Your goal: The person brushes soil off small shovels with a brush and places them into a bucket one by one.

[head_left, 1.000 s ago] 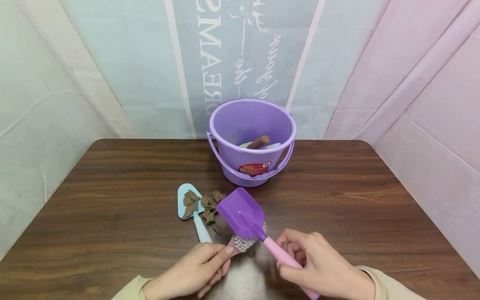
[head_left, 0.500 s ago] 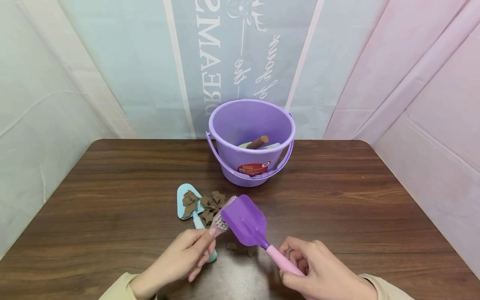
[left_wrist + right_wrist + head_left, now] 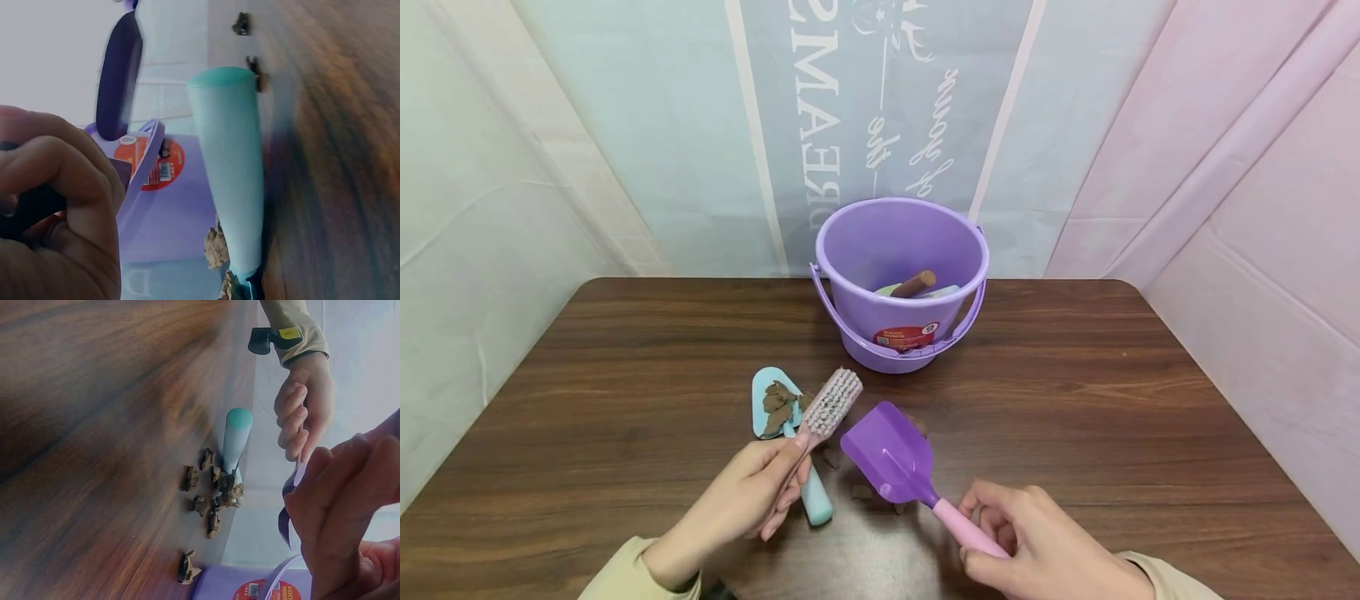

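My left hand (image 3: 741, 492) grips a pale pink brush (image 3: 835, 404) by its handle, bristles facing up and clear of the shovel. In my right hand (image 3: 1037, 542) is the pink handle of a purple toy shovel (image 3: 891, 454), its blade pointing up and left above the table. Under the brush lies a light blue toy shovel (image 3: 815, 496), with brown crumbly pieces (image 3: 778, 407) on its blade. More brown pieces (image 3: 190, 478) are scattered beside it in the right wrist view; the brush and purple blade partly cover them in the head view.
A purple bucket (image 3: 880, 329) stands at the table's back, its handle hanging down in front. Inside it a brown stick-like handle (image 3: 916, 284) and pale items show. Cloth walls (image 3: 685, 125) enclose the dark wooden table (image 3: 1075, 375) behind and on both sides.
The brush has swung from beneath the purple shovel up and to the left, away from the blade. My left hand went left with it. The purple shovel has sunk slightly.
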Demonstrator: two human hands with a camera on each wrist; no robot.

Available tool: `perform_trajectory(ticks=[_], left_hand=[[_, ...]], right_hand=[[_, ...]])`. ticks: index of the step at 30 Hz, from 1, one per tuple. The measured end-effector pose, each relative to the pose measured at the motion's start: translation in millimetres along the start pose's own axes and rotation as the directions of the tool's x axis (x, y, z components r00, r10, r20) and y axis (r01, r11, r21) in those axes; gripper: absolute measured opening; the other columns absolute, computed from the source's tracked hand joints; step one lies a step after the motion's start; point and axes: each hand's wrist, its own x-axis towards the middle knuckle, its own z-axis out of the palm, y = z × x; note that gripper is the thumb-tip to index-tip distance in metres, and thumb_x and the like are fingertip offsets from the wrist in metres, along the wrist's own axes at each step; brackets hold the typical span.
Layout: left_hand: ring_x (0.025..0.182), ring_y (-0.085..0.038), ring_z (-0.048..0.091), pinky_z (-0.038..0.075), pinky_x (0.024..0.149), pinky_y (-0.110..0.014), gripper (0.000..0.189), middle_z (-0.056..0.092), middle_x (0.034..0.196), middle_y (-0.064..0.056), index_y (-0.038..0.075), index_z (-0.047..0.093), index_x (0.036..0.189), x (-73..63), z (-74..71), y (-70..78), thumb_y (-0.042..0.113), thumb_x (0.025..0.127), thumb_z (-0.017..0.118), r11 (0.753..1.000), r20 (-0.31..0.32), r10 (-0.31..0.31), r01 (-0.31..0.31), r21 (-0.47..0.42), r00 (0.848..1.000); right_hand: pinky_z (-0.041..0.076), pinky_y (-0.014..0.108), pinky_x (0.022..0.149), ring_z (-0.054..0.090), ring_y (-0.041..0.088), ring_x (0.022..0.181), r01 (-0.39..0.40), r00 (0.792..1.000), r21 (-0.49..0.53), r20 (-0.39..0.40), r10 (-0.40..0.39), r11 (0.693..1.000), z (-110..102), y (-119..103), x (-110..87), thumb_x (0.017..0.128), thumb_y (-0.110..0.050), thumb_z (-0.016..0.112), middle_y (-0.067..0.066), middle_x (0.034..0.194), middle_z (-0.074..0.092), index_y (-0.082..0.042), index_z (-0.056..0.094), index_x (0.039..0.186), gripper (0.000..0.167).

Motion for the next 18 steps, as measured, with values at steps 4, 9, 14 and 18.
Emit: perform_trajectory(ticks=[4,9,14,18], left_hand=[[0.033,-0.008,0.038,0.029,0.029,-0.024,0.053,0.042,0.055,-0.002,-0.011,0.047,0.083,0.0,0.1,-0.2,0.036,0.105,0.034,1.0,0.004,-0.005,0.005,-0.022,1.0],[0.033,-0.006,0.039,0.031,0.029,-0.024,0.053,0.044,0.054,0.0,-0.008,0.05,0.081,-1.6,7.0,-3.3,0.036,0.105,0.035,1.0,0.025,0.0,0.0,0.005,1.0],[0.033,-0.001,0.041,0.033,0.029,-0.023,0.05,0.045,0.052,0.006,-0.001,0.055,0.079,-7.0,24.0,-5.1,0.038,0.104,0.036,0.995,0.127,0.044,-0.056,0.088,0.991],[0.031,0.002,0.037,0.028,0.028,-0.02,0.049,0.041,0.045,0.004,0.003,0.055,0.074,-10.2,37.9,-3.5,0.038,0.104,0.037,0.993,0.229,0.078,-0.095,0.064,0.97]], right_hand=[[0.029,0.007,0.041,0.033,-0.021,0.053,-0.012,1.0,-0.017,-0.002,0.012,1.0,-1,-2,-0.9,0.07,-0.001,0.071,-0.021,0.057,0.048,-0.025,0.057,0.091,0.036],[0.028,0.006,0.04,0.032,-0.022,0.052,0.03,0.999,-0.055,-0.037,-0.032,0.998,-5,-6,2.5,0.07,0.0,0.072,-0.021,0.057,0.048,-0.026,0.055,0.092,0.038],[0.03,0.008,0.037,0.036,-0.02,0.048,0.004,1.0,-0.014,-0.031,-0.004,1.0,-10,-13,10.0,0.073,-0.001,0.071,-0.02,0.057,0.051,-0.023,0.056,0.092,0.033],[0.031,0.009,0.036,0.039,-0.019,0.046,-0.012,0.999,0.01,-0.029,0.013,1.0,-10,-15,13.5,0.075,-0.001,0.07,-0.019,0.058,0.052,-0.022,0.056,0.092,0.031]])
